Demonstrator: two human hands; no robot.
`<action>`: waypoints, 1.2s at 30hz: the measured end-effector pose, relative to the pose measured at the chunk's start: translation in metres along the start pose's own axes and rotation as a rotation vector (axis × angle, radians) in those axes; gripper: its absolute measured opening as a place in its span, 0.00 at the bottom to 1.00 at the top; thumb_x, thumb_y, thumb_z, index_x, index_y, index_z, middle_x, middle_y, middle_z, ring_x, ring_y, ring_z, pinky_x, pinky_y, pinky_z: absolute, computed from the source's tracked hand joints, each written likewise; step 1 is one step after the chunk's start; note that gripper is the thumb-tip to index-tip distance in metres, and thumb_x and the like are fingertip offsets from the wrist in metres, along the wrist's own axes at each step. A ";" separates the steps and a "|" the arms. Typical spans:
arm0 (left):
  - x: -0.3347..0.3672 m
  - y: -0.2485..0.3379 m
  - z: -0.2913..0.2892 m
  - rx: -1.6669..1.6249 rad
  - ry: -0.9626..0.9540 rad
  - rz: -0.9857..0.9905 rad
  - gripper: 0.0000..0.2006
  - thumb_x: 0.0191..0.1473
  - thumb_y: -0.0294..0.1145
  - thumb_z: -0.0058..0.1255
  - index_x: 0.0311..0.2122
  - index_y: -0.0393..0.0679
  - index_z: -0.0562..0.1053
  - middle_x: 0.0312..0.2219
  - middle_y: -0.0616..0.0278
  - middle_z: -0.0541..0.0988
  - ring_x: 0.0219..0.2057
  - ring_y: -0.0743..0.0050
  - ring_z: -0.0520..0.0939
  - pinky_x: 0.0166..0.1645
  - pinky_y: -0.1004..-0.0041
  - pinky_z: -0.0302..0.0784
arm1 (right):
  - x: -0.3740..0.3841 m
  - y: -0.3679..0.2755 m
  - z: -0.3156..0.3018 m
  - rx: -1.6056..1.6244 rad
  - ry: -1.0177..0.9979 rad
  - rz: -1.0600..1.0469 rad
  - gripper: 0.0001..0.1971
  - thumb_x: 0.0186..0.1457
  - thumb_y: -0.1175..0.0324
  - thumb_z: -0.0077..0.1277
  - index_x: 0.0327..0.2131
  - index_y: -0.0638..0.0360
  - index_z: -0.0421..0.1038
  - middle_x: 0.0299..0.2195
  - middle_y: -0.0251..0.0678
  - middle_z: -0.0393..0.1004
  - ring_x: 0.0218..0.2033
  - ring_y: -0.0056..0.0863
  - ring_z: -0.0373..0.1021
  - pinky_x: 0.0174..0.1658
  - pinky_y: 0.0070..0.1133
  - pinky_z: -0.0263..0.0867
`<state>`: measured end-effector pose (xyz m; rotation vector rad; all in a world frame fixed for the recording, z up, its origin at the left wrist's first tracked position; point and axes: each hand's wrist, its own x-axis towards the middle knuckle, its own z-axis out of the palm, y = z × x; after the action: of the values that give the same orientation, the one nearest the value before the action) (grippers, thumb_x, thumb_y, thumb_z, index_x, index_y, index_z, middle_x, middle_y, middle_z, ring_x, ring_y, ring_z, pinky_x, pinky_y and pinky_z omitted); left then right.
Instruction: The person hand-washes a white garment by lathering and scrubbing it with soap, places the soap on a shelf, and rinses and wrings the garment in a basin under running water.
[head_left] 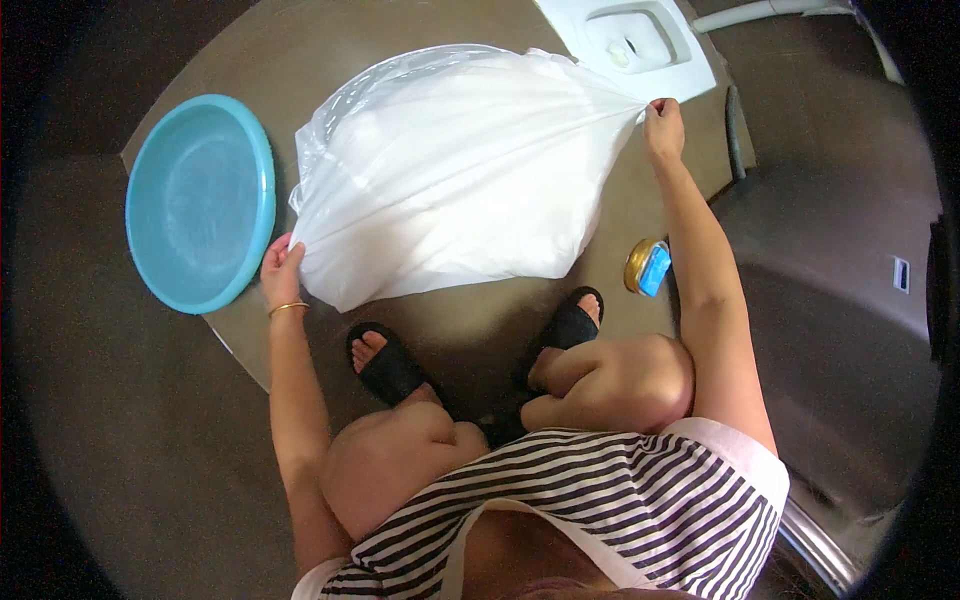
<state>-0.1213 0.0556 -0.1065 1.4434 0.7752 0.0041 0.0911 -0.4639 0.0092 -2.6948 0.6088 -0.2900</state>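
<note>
A large white sheet (450,185) of thin material is stretched between my two hands, with folds fanning out from both pinched corners. My left hand (282,270) is closed on its near left corner, close to the blue basin. My right hand (663,128) pinches the far right corner, beside the squat toilet. The sheet bulges in the middle; what lies under it is hidden. Its far left edge looks shiny and see-through. I cannot tell whether it is cloth or plastic.
A round light-blue basin (268,180) stands at the left. The white squat toilet (692,80) is at the far right, near a pale hose (745,14). By my right foot sits a gold round tin (635,268) with a blue packet (655,271). My black slippers (388,370) are close to the sheet.
</note>
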 end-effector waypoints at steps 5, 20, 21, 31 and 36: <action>-0.009 -0.006 0.002 0.035 -0.080 -0.004 0.22 0.41 0.20 0.52 0.45 0.36 0.63 0.33 0.63 0.73 0.32 0.79 0.73 0.38 0.80 0.69 | 0.001 0.008 0.007 0.054 -0.030 -0.046 0.09 0.46 0.66 0.43 0.31 0.60 0.64 0.29 0.43 0.69 0.32 0.39 0.66 0.37 0.28 0.60; -0.060 0.032 0.032 0.633 -0.688 0.044 0.12 0.40 0.31 0.55 0.32 0.40 0.69 0.19 0.67 0.70 0.22 0.80 0.69 0.29 0.79 0.66 | 0.030 0.144 0.004 0.293 0.210 0.345 0.10 0.46 0.72 0.41 0.33 0.66 0.63 0.27 0.42 0.65 0.20 0.28 0.63 0.20 0.22 0.58; -0.051 0.040 0.034 0.584 -0.548 0.077 0.12 0.41 0.30 0.55 0.32 0.40 0.69 0.19 0.67 0.70 0.23 0.80 0.69 0.30 0.79 0.66 | 0.019 0.122 0.007 0.299 0.192 0.350 0.10 0.46 0.72 0.41 0.33 0.66 0.63 0.27 0.42 0.65 0.20 0.28 0.63 0.20 0.22 0.58; 0.032 0.008 0.061 0.279 -0.224 -0.299 0.16 0.46 0.39 0.50 0.37 0.38 0.70 0.29 0.62 0.73 0.29 0.78 0.71 0.34 0.80 0.66 | -0.048 -0.014 0.008 -0.105 -0.298 -0.067 0.46 0.35 0.48 0.57 0.55 0.57 0.45 0.53 0.56 0.47 0.56 0.45 0.44 0.53 0.31 0.50; 0.026 0.013 0.068 0.267 -0.217 -0.177 0.12 0.45 0.37 0.52 0.31 0.39 0.72 0.24 0.68 0.73 0.24 0.82 0.70 0.31 0.81 0.65 | -0.019 0.061 0.032 0.022 -0.308 -0.030 0.39 0.36 0.51 0.56 0.51 0.58 0.54 0.44 0.52 0.62 0.46 0.43 0.61 0.48 0.26 0.57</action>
<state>-0.0635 0.0094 -0.1115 1.5903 0.7406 -0.3991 0.0603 -0.4974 -0.0463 -2.6533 0.4696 0.1108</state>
